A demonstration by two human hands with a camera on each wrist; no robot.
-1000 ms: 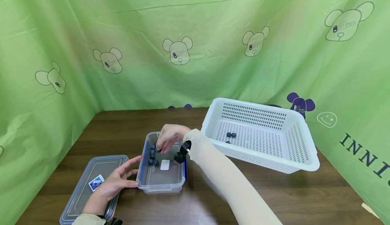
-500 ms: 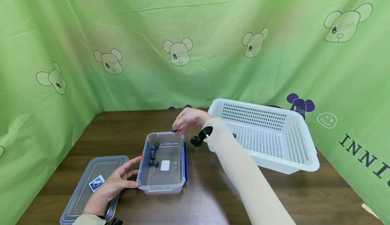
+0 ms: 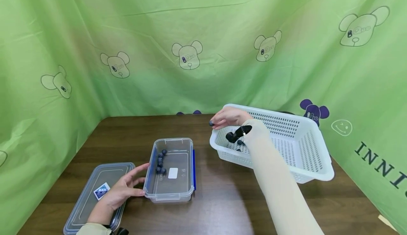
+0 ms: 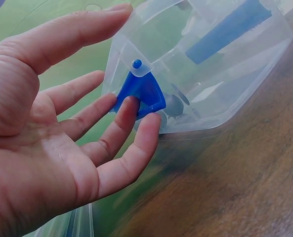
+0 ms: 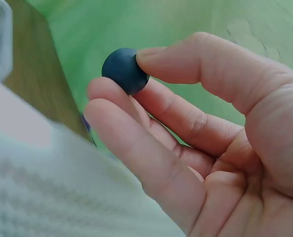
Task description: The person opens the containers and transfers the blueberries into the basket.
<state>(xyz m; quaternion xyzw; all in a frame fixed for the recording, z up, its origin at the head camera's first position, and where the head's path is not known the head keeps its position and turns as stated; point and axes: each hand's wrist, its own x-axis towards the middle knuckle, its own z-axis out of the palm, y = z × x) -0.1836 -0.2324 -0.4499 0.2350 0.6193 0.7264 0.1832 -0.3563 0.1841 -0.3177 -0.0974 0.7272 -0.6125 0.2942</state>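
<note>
Head view, item one: a clear rectangular plastic box with blue latches, lidless. We count six dark blue balls inside, strung along its left part, beside a white rectangular label. Its long axis runs from near edge to far edge.

Item two: a white rectangular perforated plastic basket, right of the box and well apart from it, its long axis slanting from far left to near right. We see dark round balls at its left end, partly hidden by the right arm, so we cannot tell the number.

Item three: one dark blue round ball with a smooth surface, held by the right hand at the basket's left end. We find it pinched between thumb and fingertips; being round, it shows us neither a pointing end nor a long axis.

Item four: the left hand, fingers spread and slightly bent, fingertips at the box's left side.

Item five: a translucent rectangular plastic lid with a blue-grey edge, partly under the left forearm in our view, bearing a blue-and-white sticker.
</note>
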